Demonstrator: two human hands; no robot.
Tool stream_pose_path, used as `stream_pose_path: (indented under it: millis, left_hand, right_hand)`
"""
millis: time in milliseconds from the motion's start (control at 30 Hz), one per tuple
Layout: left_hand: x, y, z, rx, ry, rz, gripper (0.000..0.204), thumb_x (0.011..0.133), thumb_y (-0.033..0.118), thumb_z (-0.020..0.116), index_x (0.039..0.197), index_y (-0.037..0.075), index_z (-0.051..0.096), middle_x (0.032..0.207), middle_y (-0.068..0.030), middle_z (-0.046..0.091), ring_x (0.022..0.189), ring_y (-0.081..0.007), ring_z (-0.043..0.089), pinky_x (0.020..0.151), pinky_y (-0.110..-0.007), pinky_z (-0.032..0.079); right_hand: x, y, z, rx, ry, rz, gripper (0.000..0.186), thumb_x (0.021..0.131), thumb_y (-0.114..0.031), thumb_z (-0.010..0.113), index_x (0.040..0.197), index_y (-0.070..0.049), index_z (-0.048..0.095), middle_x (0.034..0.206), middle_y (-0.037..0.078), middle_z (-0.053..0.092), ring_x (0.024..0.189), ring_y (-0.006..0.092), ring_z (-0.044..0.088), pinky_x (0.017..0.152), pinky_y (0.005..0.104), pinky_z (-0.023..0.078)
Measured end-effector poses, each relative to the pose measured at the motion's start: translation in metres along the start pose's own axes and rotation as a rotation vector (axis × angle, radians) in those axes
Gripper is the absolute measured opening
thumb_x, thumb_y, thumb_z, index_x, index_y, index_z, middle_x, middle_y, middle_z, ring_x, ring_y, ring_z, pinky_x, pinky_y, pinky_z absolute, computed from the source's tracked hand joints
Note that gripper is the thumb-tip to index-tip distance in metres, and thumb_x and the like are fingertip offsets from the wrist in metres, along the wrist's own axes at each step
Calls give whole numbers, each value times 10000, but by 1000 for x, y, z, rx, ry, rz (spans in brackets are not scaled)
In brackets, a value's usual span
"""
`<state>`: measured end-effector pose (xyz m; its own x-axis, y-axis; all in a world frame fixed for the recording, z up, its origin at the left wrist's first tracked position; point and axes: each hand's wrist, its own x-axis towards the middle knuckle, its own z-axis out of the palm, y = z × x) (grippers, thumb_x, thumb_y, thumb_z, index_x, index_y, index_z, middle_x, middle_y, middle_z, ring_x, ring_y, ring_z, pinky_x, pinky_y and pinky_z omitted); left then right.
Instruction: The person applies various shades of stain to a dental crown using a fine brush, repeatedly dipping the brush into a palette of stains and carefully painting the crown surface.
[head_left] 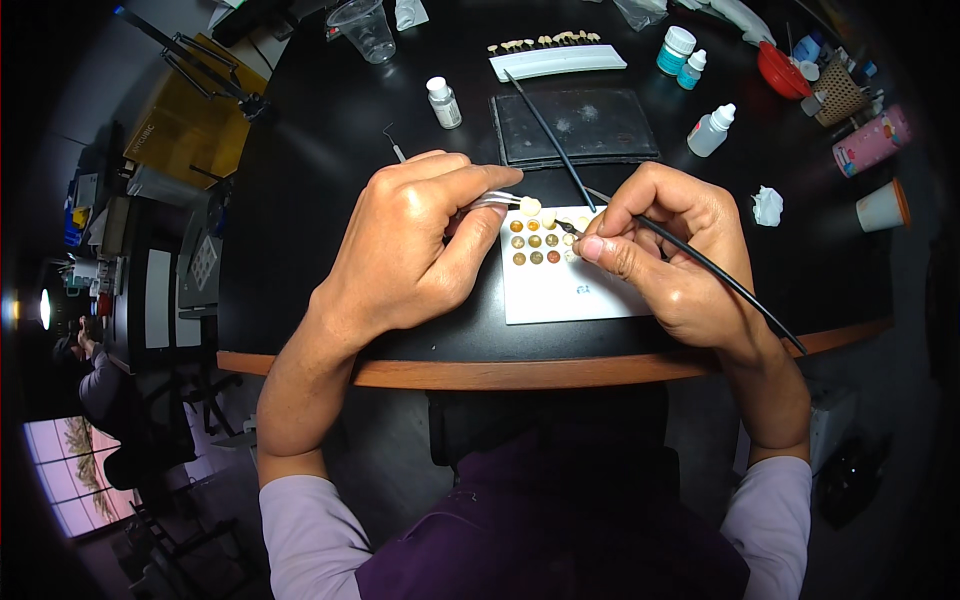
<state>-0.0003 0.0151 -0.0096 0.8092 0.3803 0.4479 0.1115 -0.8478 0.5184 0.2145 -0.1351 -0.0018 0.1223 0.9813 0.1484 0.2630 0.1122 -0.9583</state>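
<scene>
My left hand (405,240) is closed on silver tweezers (492,199), whose tips hold a small cream-coloured piece like a dental crown (530,206). Just right of that piece, my right hand (680,260) pinches a fine paintbrush (735,285) near its dark tip, its long dark handle slanting down to the right. The brush tip is close to the crown; I cannot tell if they touch. Beneath both hands lies a white palette (540,300) with rows of small round wells of yellow, brown, greenish and reddish colour. My right hand hides part of its right side.
Beyond the palette lies a flat black case (575,128), with a second brush (545,125) slanting across it. A white holder (560,63) carries several tooth-shaped samples. Around stand a small bottle (444,103), a dropper bottle (711,131), a crumpled tissue (768,206) and a paper cup (882,207).
</scene>
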Motion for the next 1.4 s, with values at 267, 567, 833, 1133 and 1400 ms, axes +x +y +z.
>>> stream_pose_path:
  millis: [267, 567, 833, 1133, 1400]
  left_hand:
    - [0, 0, -1, -2, 4, 2, 338, 872, 17, 659, 1176, -54, 785, 665, -98, 584, 593, -170, 526, 572, -341, 380]
    - [-2, -2, 0, 16, 32, 9, 343, 858, 2, 665, 1174, -65, 782, 671, -103, 599, 604, -177, 531, 577, -345, 391]
    - [-2, -6, -2, 89, 53, 7, 333, 865, 5, 666, 1171, -58, 783, 670, -102, 588, 607, -181, 527, 575, -347, 393]
    - [-3, -9, -3, 74, 82, -3, 305, 878, -20, 667, 1158, -64, 778, 713, -114, 614, 612, -182, 558, 572, -343, 411]
    - [-2, -9, -5, 58, 84, -5, 293, 886, -19, 661, 1151, -74, 775, 706, -109, 607, 617, -176, 563, 576, -340, 408]
  right_hand:
    - [0, -1, 0, 7, 1, 9, 110, 916, 14, 805, 906, -18, 700, 839, 32, 713, 754, 37, 613, 682, 222, 472]
    - [-3, 6, 2, -65, 19, -51, 109, 891, 15, 809, 877, -28, 710, 816, 32, 713, 724, 43, 607, 632, 244, 451]
    - [-2, 16, 15, -408, -175, -531, 164, 711, -1, 832, 756, -97, 707, 694, 20, 684, 722, 202, 638, 652, 368, 426]
    - [-14, 28, 29, -617, -211, -688, 197, 701, -164, 810, 702, -169, 612, 630, -44, 443, 638, 155, 503, 631, 361, 344]
    - [-4, 8, -5, -348, -5, -614, 266, 1000, -241, 708, 859, -21, 756, 837, 90, 739, 743, 198, 654, 694, 335, 493]
